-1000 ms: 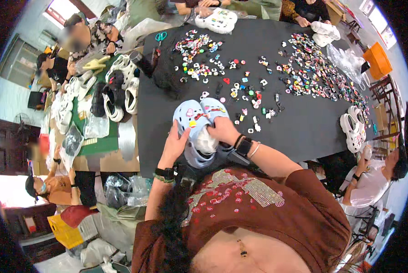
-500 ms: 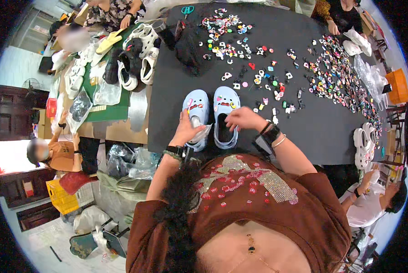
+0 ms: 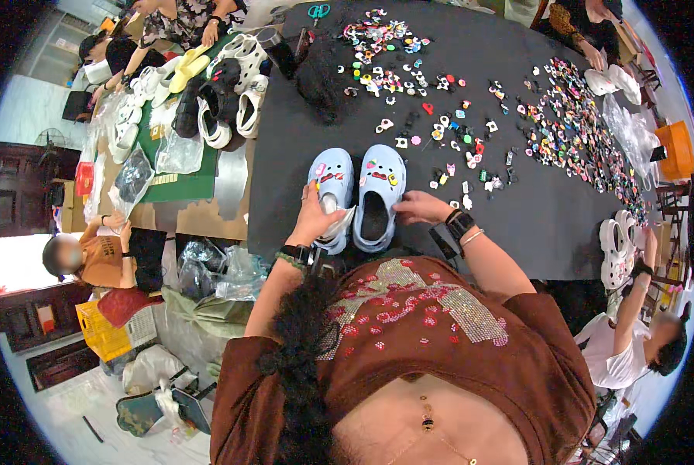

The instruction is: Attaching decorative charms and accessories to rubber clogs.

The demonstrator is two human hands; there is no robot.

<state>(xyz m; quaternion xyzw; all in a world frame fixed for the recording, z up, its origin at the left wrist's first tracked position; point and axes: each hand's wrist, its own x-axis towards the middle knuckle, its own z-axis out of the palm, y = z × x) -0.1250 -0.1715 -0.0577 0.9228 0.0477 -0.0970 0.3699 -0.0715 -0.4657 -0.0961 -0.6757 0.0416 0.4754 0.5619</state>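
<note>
Two light blue clog shoes stand side by side near the front edge of a black table (image 3: 564, 225), toes pointing away from me. Both carry small coloured charms on top. My left hand (image 3: 314, 219) lies on the left clog (image 3: 331, 182), its fingers at the shoe's opening, where white paper stuffing (image 3: 338, 226) sticks out. My right hand (image 3: 420, 208) rests on the table just right of the right clog (image 3: 378, 194), fingers bent and touching its side. A dark watch and a thin bracelet sit on my right wrist.
Several small coloured shoe charms (image 3: 448, 147) are scattered over the table beyond the clogs, with a denser spread (image 3: 575, 132) at the right. White and black clogs (image 3: 223, 101) lie on a green mat at the left. Other people sit around the table edges.
The view has shifted so the clogs sit nearer the middle. The two clogs now stand neatly parallel. My right hand has come off the right clog to its side.
</note>
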